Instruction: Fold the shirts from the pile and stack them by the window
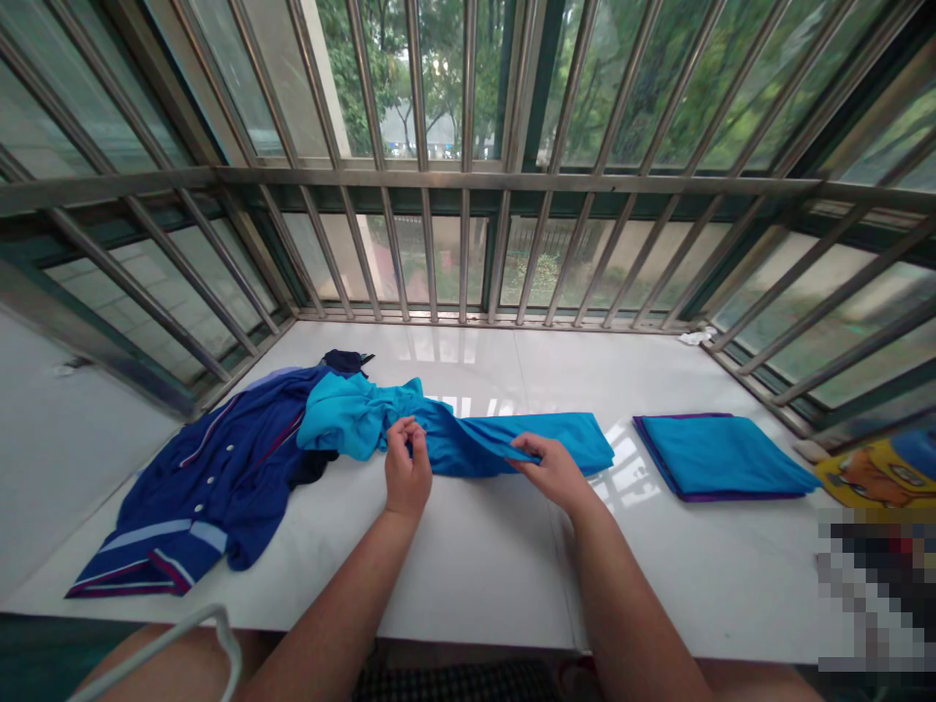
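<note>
A bright blue garment [563, 434] lies stretched sideways across the white ledge, its left part bunched up and its right end flat. My left hand [408, 473] is closed at the garment's near edge, fingertips pinched together by the gathered part; the bit of cloth between them is mostly hidden. Further right, my right hand [552, 470] grips the lifted near edge of the same garment between thumb and fingers. A raised fold runs between the two hands. The bunched end rests against a dark blue polo shirt [219, 478] with white buttons and a striped hem.
A folded stack of blue and purple cloth [731, 456] sits on the white ledge [468, 575] at the right. Beyond it is a yellow printed item [881, 473]. Metal window bars [468, 178] enclose the far side. A pale curved hanger-like piece [182, 624] shows at lower left.
</note>
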Action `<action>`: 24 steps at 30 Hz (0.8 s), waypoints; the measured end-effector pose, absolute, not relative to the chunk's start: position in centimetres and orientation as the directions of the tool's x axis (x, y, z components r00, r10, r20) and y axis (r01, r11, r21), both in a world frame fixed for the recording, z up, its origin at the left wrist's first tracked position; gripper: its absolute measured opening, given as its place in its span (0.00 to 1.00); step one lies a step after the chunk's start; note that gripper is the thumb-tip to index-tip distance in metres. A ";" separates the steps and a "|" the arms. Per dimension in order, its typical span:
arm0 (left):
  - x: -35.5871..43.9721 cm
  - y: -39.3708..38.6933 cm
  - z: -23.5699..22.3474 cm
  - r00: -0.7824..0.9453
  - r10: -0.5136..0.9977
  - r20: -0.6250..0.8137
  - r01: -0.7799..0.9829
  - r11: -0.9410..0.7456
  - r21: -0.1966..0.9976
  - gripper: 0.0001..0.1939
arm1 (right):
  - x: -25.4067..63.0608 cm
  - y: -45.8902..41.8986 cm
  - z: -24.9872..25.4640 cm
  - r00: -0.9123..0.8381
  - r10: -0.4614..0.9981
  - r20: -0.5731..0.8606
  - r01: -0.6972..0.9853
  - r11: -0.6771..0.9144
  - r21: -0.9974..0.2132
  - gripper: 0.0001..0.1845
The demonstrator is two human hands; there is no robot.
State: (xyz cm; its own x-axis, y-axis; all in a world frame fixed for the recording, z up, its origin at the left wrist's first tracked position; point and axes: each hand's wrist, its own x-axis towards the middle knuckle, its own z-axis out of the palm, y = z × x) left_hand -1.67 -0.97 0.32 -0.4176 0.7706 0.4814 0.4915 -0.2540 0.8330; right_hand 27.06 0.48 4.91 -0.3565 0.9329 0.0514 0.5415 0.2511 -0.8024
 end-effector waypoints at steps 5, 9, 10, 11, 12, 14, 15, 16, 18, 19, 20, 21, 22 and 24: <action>-1.6 -1.5 1.5 -0.300 0.752 0.587 0.667 -0.275 0.693 0.25 | 28.2 -1.2 5.2 -0.828 0.532 -0.178 0.165 -0.072 -0.984 0.37; -1.1 -2.7 2.2 0.057 0.768 0.638 0.697 -0.488 0.526 0.24 | 26.2 -0.7 4.8 -0.510 0.860 -0.034 0.369 0.183 -0.911 0.28; -0.8 -3.2 2.2 0.188 0.760 0.622 0.687 -0.555 0.469 0.22 | 25.6 -0.5 4.7 -0.506 0.862 0.021 0.452 0.286 -0.845 0.27; -0.5 -3.9 2.0 0.319 0.743 0.589 0.670 -0.616 0.414 0.21 | 25.1 -0.4 4.6 -0.532 0.845 0.050 0.525 0.376 -0.763 0.28; -0.2 -4.6 1.8 0.436 0.719 0.542 0.648 -0.668 0.365 0.20 | 24.5 -0.4 4.4 -0.561 0.826 0.052 0.587 0.441 -0.679 0.29; 0.3 -6.0 1.2 0.592 0.678 0.434 0.619 -0.728 0.293 0.20 | 23.8 -0.5 4.1 -0.562 0.827 0.019 0.686 0.480 -0.547 0.22; 0.5 -6.6 0.9 0.623 0.681 0.385 0.627 -0.729 0.274 0.20 | 23.5 -0.5 3.9 -0.548 0.836 0.003 0.713 0.469 -0.521 0.16; 0.5 -7.0 0.7 0.625 0.702 0.341 0.653 -0.709 0.265 0.21 | 23.4 -0.5 3.8 -0.534 0.846 -0.006 0.716 0.448 -0.535 0.12; 0.5 -7.3 0.6 0.566 0.779 0.269 0.733 -0.625 0.269 0.31 | 23.6 -0.4 3.5 -0.484 0.875 0.007 0.647 0.363 -0.670 0.10; 0.4 -7.2 0.6 0.522 0.820 0.236 0.772 -0.571 0.277 0.37 | 23.9 -0.1 3.3 -0.422 0.906 0.030 0.565 0.289 -0.773 0.10; 0.3 -6.9 0.7 0.477 0.855 0.202 0.806 -0.518 0.286 0.41 | 24.4 0.2 3.0 -0.317 0.947 0.054 0.447 0.199 -0.872 0.12; 0.2 -6.6 0.8 0.444 0.881 0.165 0.831 -0.473 0.293 0.39 | 25.0 0.7 2.7 -0.171 0.983 0.061 0.303 0.111 -0.947 0.15; 0.1 -6.2 1.0 0.423 0.897 0.129 0.846 -0.442 0.297 0.33 | 25.8 1.2 2.3 0.006 0.999 0.046 0.156 0.045 -0.987 0.18; 0.0 -5.6 1.3 0.421 0.904 0.079 0.853 -0.424 0.306 0.17 | 27.5 2.4 1.6 0.367 0.930 -0.025 -0.054 -0.005 -0.999 0.24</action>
